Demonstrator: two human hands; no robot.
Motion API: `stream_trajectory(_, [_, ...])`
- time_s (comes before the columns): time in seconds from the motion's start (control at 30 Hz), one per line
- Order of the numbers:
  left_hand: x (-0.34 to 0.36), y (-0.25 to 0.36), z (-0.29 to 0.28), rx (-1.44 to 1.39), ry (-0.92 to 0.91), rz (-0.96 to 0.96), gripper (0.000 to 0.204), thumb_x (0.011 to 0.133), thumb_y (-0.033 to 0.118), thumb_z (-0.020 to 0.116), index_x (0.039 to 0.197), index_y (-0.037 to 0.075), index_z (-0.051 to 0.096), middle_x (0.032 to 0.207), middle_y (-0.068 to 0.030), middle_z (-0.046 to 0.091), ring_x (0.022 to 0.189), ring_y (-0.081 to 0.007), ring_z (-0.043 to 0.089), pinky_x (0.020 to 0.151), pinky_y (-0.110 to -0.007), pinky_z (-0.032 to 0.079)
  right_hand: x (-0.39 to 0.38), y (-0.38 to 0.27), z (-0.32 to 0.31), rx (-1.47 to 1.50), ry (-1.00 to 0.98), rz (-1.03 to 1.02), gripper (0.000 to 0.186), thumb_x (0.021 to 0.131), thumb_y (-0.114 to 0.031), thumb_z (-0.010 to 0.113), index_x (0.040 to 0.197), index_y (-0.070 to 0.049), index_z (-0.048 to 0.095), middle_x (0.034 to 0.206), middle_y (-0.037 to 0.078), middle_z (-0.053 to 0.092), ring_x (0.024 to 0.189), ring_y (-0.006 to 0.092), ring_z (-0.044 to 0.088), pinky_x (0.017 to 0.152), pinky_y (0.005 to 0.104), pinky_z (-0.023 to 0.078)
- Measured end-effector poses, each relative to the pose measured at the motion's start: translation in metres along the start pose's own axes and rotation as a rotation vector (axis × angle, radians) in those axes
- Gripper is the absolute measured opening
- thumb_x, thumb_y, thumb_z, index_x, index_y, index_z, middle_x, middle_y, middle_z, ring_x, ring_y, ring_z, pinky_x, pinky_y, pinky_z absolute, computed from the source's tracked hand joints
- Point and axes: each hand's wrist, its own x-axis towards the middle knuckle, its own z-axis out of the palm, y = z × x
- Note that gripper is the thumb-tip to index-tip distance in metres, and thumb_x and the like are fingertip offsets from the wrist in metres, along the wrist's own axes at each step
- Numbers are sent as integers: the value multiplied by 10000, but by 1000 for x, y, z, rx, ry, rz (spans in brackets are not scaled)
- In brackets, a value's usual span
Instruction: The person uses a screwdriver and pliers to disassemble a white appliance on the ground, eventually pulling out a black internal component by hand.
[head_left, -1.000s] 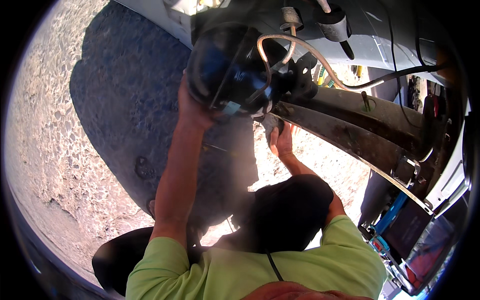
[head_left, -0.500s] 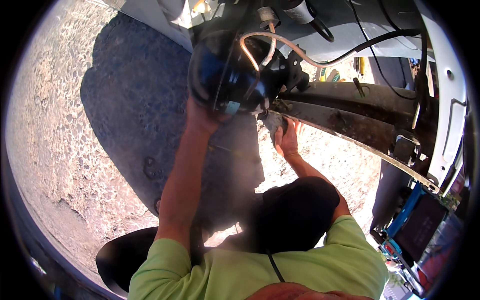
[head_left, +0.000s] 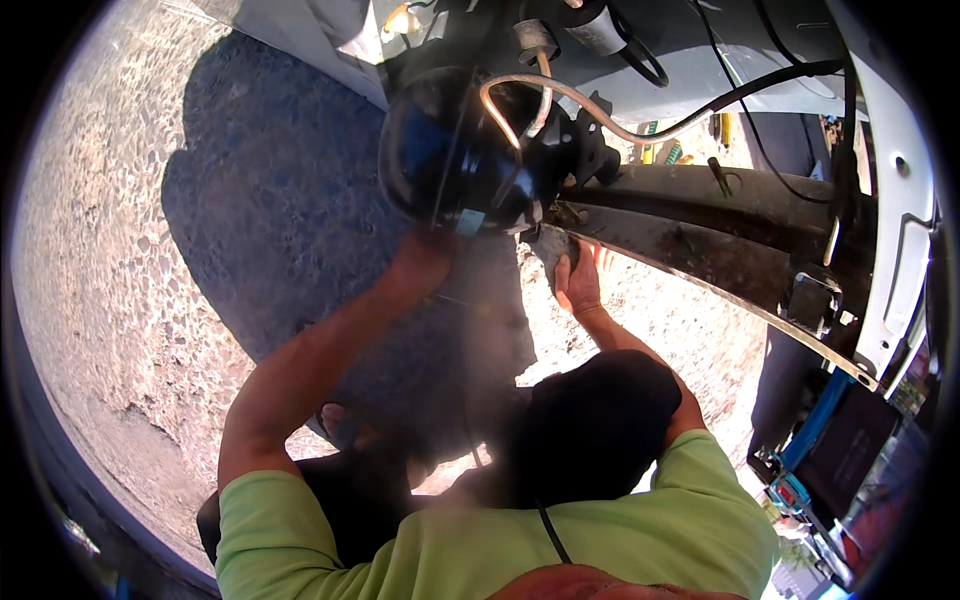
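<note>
A glossy black, rounded compressor [head_left: 420, 150] with a small pale label sits at the end of brown metal rails [head_left: 680, 240]. My left hand [head_left: 425, 262] is at its near lower side, below the label, in shade; its fingers are hidden there. Under the near rail's end my right hand [head_left: 578, 285] curls its thumb and fingers round a grey part [head_left: 548, 250], whose kind I cannot make out. A bent copper tube [head_left: 610, 122] rises from the compressor and runs right into a black hose.
A white metal frame [head_left: 895, 200] stands at the right, with dark cables hanging near it. A grey cylinder [head_left: 593, 28] is above the tube. Yellow and green tools [head_left: 668, 152] lie beyond the rails. A black case [head_left: 843, 450] is at the lower right.
My left hand has slid from the compressor's left lower side to the right and nearer me, its elbow swinging outward. The compressor has shifted slightly. My right hand stays on the grey part.
</note>
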Motion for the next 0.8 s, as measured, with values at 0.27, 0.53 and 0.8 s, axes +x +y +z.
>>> stream_trajectory(0.27, [-66, 68, 68, 159, 91, 203, 491, 980, 306, 602, 1416, 103, 505, 960, -137, 700, 846, -298, 701, 772, -399, 545, 4, -1, 2, 138, 73, 19, 489, 876, -235, 591, 1328, -53, 555, 1309, 250, 522, 1232, 449, 423, 1056, 564, 299])
stream_trajectory(0.53, [-65, 94, 83, 665, 158, 225, 750, 963, 348, 599, 1562, 64, 248, 1021, -233, 693, 919, -389, 692, 827, -499, 542, 8, -26, -20, -48, 135, -69, 456, 829, -147, 608, 1266, -25, 559, 1322, 204, 492, 1265, 418, 408, 1096, 530, 297])
stream_trajectory(0.8, [-60, 75, 85, 833, 223, 355, 796, 936, 325, 632, 1558, 28, 234, 959, -205, 701, 817, -366, 698, 749, -503, 555, 11, -25, -22, -36, 236, -183, 476, 808, -160, 620, 1259, -23, 552, 1353, 185, 501, 1316, 407, 413, 1121, 531, 290])
